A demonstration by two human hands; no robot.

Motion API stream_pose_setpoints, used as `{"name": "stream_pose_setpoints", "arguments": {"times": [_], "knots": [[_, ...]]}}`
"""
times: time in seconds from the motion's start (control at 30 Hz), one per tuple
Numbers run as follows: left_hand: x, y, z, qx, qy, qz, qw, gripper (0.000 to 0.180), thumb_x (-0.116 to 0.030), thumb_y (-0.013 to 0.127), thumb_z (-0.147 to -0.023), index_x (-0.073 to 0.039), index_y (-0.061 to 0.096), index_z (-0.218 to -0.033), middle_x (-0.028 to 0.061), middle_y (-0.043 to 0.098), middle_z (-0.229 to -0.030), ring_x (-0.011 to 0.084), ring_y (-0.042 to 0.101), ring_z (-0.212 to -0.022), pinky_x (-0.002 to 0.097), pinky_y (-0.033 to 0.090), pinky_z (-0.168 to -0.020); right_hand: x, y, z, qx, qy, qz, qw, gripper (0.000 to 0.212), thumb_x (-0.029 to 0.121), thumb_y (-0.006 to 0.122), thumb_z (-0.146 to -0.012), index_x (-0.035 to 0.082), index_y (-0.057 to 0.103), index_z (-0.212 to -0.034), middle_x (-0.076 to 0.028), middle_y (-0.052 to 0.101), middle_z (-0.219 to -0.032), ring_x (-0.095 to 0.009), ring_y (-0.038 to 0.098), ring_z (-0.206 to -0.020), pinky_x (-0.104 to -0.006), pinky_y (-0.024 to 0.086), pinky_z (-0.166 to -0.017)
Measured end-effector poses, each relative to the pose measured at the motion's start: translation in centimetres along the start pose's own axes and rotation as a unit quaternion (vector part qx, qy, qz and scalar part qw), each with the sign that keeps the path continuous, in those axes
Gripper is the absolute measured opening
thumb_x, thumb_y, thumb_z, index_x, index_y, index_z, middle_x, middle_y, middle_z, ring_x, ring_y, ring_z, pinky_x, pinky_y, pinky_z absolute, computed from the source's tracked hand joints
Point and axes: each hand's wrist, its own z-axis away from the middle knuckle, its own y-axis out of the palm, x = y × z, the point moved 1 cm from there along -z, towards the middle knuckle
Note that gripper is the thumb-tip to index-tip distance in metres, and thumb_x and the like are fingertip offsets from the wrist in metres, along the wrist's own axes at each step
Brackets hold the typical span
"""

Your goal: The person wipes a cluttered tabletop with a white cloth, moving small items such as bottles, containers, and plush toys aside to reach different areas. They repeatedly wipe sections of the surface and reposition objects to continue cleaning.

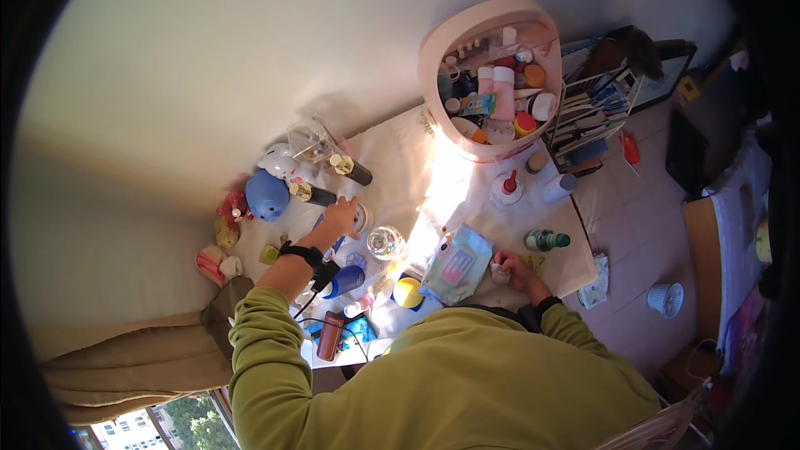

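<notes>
My left hand [338,218] reaches over the left side of the table, fingers and thumb curved around a small round white-rimmed container [361,217]. Just beside it stands a clear glass or bottle [385,242]. Two dark bottles with gold caps, one [313,194] and another [351,169], are beyond that hand. At the front right, my right hand [518,273] is closed on a crumpled white wipe [500,273]. A pale green pack of wipes [459,264] lies immediately left of it. The far fingers of both hands are small in view.
A pink-rimmed cosmetics case [429,58] full of bottles and tubes stands at the back. Near the right edge are a green bottle [546,240], a red-topped white pump bottle [507,189] and a white bottle [559,187]. A blue figurine [267,195] sits left; a cable [333,322] runs in front.
</notes>
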Motion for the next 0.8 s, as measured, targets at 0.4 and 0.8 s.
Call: {"name": "stream_pose_setpoints", "arguments": {"times": [0.4, 0.8], "knots": [[-4.3, -8.1, 2.9, -0.108, 0.087, -0.018, 0.990, 0.101, -0.037, 0.085, -0.054, -0.011, 0.035, -0.138, 0.0222, 0.045, -0.122, 0.0412, 0.059, -0.098, 0.0474, 0.053, -0.079, -0.3, -0.1, 0.1, -0.019, 0.016, -0.021, 0.999, 0.016, -0.001, 0.057, -0.066, 0.007, 0.054, -0.080, -0.005, 0.057, -0.086, -0.016, 0.055, -0.074, -0.0281, 0.048, -0.065], [-3.5, -14.6, -13.4, -0.175, -0.037, -0.060, 0.982, 0.098, -0.035, 0.085, -0.054, -0.015, 0.038, -0.137, 0.0189, 0.051, -0.121, 0.0353, 0.059, -0.105, 0.0447, 0.054, -0.079, -0.5, -0.4, 0.1, -0.020, 0.022, -0.031, 0.999, 0.019, -0.003, 0.057, -0.065, 0.006, 0.057, -0.081, -0.006, 0.059, -0.091, -0.017, 0.057, -0.077, -0.0285, 0.049, -0.068]]}}
